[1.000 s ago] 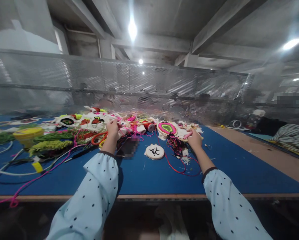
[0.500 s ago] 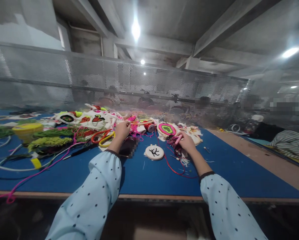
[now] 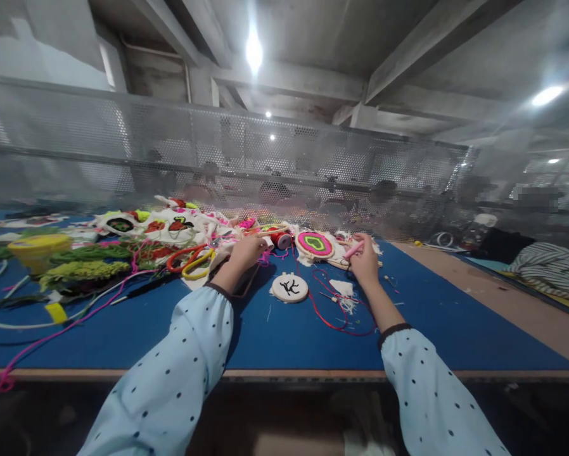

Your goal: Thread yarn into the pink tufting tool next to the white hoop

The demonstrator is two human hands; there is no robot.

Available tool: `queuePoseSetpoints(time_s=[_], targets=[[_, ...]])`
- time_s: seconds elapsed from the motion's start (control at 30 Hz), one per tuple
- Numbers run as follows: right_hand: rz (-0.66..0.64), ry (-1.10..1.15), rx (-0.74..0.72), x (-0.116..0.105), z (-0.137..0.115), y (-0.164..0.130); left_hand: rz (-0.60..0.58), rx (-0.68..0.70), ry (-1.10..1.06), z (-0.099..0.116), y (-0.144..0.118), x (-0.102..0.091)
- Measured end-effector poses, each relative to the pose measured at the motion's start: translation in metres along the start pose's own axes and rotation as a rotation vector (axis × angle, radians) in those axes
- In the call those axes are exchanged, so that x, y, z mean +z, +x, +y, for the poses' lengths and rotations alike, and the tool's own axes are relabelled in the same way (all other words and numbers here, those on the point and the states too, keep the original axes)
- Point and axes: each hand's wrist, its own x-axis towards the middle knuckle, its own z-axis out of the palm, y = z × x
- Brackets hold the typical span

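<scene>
My right hand point(image 3: 366, 265) is closed round a pink pen-like tool point(image 3: 354, 249), at the right edge of an embroidery hoop point(image 3: 315, 245) with a pink and green ring design. My left hand point(image 3: 247, 254) is closed over the back of the pile, above a dark flat object point(image 3: 246, 283); what its fingers grip is hidden. Between the hands lies a small round hoop point(image 3: 289, 287) with a black branch pattern on white cloth. A red thread point(image 3: 319, 310) curls beside it, near a frayed white scrap point(image 3: 345, 291). A red spool point(image 3: 281, 240) stands behind.
Orange-handled point(image 3: 180, 258) and yellow-handled scissors point(image 3: 199, 265) lie left of my left hand. Green yarn point(image 3: 85, 273), a yellow tub point(image 3: 40, 250) and embroidered white cloths point(image 3: 161, 229) crowd the left. A perforated metal screen point(image 3: 246, 152) stands behind the table; striped fabric point(image 3: 555, 266) lies far right.
My left hand has moved right and slightly nearer. My right hand has risen slightly with the pink tool; the dark purple yarn below it is gone from there, baring the white scrap.
</scene>
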Motion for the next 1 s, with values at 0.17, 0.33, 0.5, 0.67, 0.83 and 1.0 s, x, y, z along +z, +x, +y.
queuePoseSetpoints(time_s=[0.17, 0.33, 0.5, 0.67, 0.83, 1.0], targets=[[-0.465, 0.527, 0.099, 0.026, -0.026, -0.022, -0.05, 0.316, -0.034, 0.048, -0.002, 0.009], [-0.906, 0.783, 0.268, 0.043, -0.04, -0.043, 0.01, 0.461, 0.006, 0.073, -0.007, 0.014], [-0.937, 0.767, 0.289, 0.044, -0.039, -0.044, 0.034, 0.436, -0.009, 0.071, -0.007, 0.015], [-0.865, 0.692, 0.288, 0.045, -0.031, -0.036, 0.048, 0.36, -0.016, 0.058, -0.006, 0.018], [-0.716, 0.616, 0.344, 0.043, -0.026, -0.032, -0.03, 0.139, 0.011, 0.025, -0.008, 0.02], [-0.628, 0.549, 0.391, 0.039, -0.024, -0.029, -0.036, 0.015, 0.061, 0.007, -0.01, 0.017]])
